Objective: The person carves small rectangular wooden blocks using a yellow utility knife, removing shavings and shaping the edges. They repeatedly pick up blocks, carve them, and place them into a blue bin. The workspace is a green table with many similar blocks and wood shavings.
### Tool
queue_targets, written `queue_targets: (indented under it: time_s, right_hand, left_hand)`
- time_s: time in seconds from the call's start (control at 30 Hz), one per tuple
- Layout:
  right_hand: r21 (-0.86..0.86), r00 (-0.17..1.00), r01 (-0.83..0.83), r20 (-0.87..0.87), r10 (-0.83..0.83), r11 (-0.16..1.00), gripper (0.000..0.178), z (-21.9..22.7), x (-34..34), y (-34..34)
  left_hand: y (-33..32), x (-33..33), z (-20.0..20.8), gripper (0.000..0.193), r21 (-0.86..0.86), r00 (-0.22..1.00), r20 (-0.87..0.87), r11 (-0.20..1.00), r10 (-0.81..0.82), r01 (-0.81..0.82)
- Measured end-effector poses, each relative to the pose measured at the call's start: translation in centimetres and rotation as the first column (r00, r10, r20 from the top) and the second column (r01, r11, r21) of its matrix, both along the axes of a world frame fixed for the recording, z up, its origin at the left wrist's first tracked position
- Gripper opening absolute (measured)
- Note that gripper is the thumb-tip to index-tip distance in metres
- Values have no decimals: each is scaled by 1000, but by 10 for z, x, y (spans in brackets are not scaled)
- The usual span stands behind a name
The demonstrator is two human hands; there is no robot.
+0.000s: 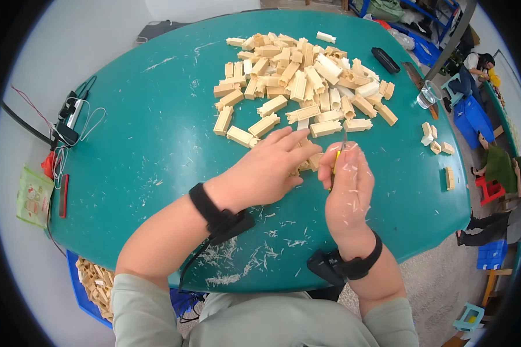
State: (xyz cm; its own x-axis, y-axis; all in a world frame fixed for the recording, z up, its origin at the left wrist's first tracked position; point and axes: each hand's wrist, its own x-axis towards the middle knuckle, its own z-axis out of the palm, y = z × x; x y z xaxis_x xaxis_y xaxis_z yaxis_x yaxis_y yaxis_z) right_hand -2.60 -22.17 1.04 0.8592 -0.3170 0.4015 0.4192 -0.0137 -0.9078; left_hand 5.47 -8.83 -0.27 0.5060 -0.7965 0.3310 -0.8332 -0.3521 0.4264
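Note:
My right hand [350, 185] is closed around a small yellow-handled knife [337, 163], its thin blade pointing away from me toward the pile. White shavings stick to that hand. My left hand [266, 165] lies at the near edge of a heap of cream plastic block-shaped pieces [298, 87], palm down, fingers stretched out and apart. A few cream pieces [314, 161] show beside its index finger and thumb; its fingers partly cover them, and no firm hold on one shows. The pieces are hollow-looking, with notched ends, and lie in a jumble.
White shavings [231, 260] are scattered over the green table [127, 133]. Right of the heap lie a black case [385, 60], a clear cup [428, 94] and several loose pieces [435, 139]. A power strip [69, 118] with cables sits left. Below the table's left edge stands a blue bin [78, 289] of pieces.

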Motion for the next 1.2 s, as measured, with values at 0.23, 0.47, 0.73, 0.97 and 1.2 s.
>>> queue_targets:
  time_s: [0.23, 0.47, 0.73, 0.97, 1.2]
  right_hand:
    - [-94, 997, -4, -77, -3, 996, 23, -2, 4, -3]
    - [-150, 986, -40, -165, 15, 988, 20, -1, 5, -1]
    - [-91, 929, -270, -288, 234, 959, 24, 3, 2, 7]
    - [-173, 935, -317, -224, 276, 933, 32, -2, 0, 14]
    - [-31, 893, -381, -269, 360, 924, 23, -7, -1, 16]
  left_hand:
    - [15, 6, 8, 49, 125, 997, -39, 990, 73, -67]
    - [40, 1, 5, 51, 26, 993, -81, 996, 82, -80]
    - [47, -31, 36, 40, -450, 315, -891, 734, -328, -509]
    - [62, -47, 24, 39, -441, 64, -853, 648, -519, -621]
    - [62, -62, 13, 44, -521, 595, -778, 738, -203, -429]
